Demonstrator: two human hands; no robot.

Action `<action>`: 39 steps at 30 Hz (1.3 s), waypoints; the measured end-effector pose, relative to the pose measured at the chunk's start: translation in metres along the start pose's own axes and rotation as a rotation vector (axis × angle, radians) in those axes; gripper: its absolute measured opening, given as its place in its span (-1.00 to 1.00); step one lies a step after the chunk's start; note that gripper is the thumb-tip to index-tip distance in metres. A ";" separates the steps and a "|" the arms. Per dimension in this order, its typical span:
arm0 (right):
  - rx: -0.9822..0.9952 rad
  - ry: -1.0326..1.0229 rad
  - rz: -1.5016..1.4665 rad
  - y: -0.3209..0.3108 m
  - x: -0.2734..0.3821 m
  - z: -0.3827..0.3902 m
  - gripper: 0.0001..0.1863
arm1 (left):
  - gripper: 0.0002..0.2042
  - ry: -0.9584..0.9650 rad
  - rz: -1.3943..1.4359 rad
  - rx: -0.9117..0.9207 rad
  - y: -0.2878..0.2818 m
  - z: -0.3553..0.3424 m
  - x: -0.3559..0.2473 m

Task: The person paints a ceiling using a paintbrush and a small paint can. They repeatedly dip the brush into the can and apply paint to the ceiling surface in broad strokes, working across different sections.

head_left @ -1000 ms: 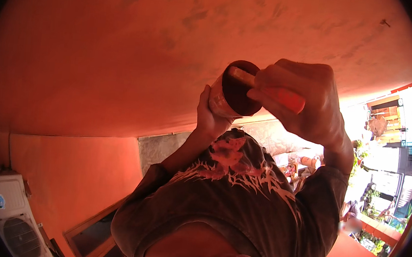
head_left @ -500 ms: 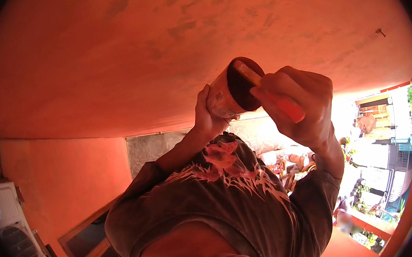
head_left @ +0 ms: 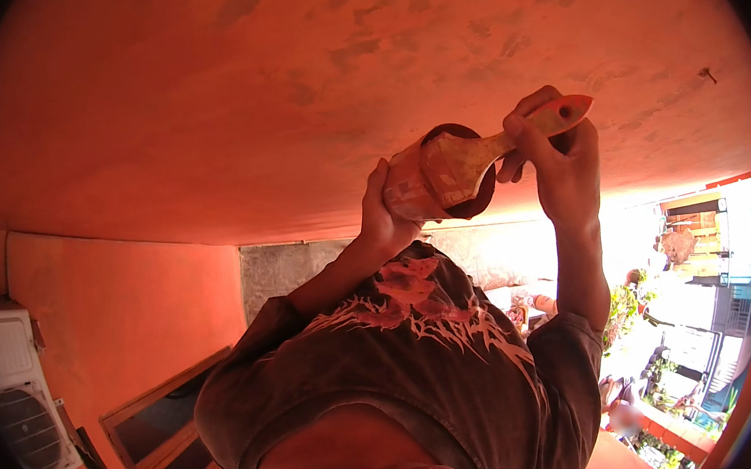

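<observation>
My left hand (head_left: pixel 385 222) is wrapped round a cylindrical can (head_left: pixel 407 184), tilted with its dark mouth toward the right. My right hand (head_left: pixel 569 171) grips the handle of a wide paintbrush (head_left: pixel 546 120), which is pale with an orange-red tip and a hole at its end. The brush's broad head lies at the can's mouth, covering much of the opening. Both hands are raised above my dark printed shirt (head_left: pixel 402 344), against a large orange painted surface (head_left: pixel 226 105) with greyish patches.
An air-conditioning unit (head_left: pixel 22 391) sits at lower left, near a framed glass opening (head_left: pixel 154 412). A small metal piece (head_left: pixel 707 74) sticks out of the orange surface at upper right. A bright opening at the right shows plants (head_left: pixel 624 305), a railing and a blurred person (head_left: pixel 623 417).
My right hand has moved up and turned, so the brush handle now points up to the right and its broad head shows at the can's mouth. The can has shifted slightly.
</observation>
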State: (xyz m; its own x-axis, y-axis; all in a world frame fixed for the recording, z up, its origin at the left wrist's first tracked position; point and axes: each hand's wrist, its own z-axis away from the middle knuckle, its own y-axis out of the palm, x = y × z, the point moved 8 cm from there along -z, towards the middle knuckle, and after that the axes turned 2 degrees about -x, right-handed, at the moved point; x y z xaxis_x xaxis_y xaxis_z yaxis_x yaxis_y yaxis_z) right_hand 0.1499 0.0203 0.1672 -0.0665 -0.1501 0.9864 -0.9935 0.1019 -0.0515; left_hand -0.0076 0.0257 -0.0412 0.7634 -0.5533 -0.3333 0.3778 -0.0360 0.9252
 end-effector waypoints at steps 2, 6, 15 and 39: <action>-0.008 0.017 -0.101 -0.003 -0.011 -0.005 -0.81 | -0.44 0.030 0.056 -0.020 0.000 0.001 -0.002; -0.072 0.078 -0.208 -0.010 -0.020 -0.007 -0.78 | -0.48 0.023 0.111 0.011 0.001 0.000 -0.002; -0.152 -0.186 0.023 -0.030 0.037 0.009 -0.85 | -0.33 0.019 0.002 -0.038 -0.002 0.001 0.000; 0.029 -0.261 0.096 0.012 0.055 0.020 -0.87 | -0.37 0.146 -0.052 -0.020 -0.003 0.021 -0.018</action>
State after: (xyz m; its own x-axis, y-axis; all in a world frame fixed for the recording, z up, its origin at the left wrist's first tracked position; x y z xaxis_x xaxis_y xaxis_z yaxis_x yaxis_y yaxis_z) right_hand 0.1321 -0.0066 0.2176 -0.1788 -0.3897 0.9034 -0.9834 0.1007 -0.1512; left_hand -0.0329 0.0184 -0.0342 0.8100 -0.4239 -0.4052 0.4281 -0.0447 0.9026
